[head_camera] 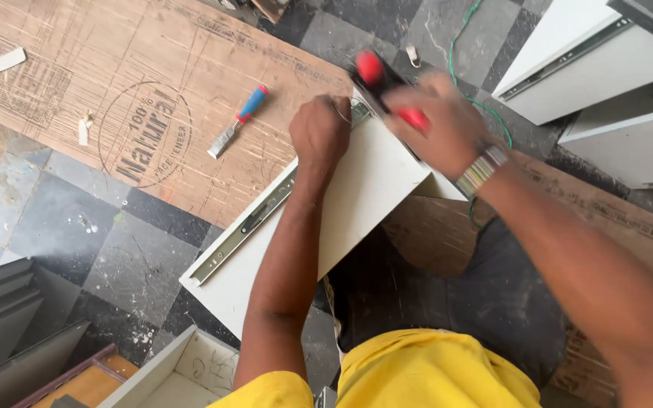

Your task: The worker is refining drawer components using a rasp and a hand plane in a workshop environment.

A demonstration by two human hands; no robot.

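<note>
On the checkered stone floor, dead centre of the head view, lies a flat white laminate drawer panel (357, 204) with a silver metal slide rail (245, 227) running along its left edge. Everything else is easiest to place off that panel.

The person's left hand (319, 132) is clenched into a fist at the panel's far corner, pressing down on it; whether it's pinching something small there can't be made out. The right hand (447, 125) is wrapped around a red-and-black handled tool (387, 87), blurred with motion, just past that same far corner. There's a striped band on that wrist.

The panel looks stiff and fairly light, though the smooth laminate is probably slippery, so it seems better held by the edges or the rail side than flat on the face. The rail looks like the heavy, hard bit.

Left of the panel, one red-and-blue handled chisel (237, 122) lies on a big brown veneer sheet (115, 91). Beyond the panel, a thin green wire (459, 53) snakes over the floor.

Count: one chisel, one rail in sight, one hand tool, two white drawer boxes (591, 68) stacked to the panel's right, and one more open white box (179, 370) near its close end.
</note>
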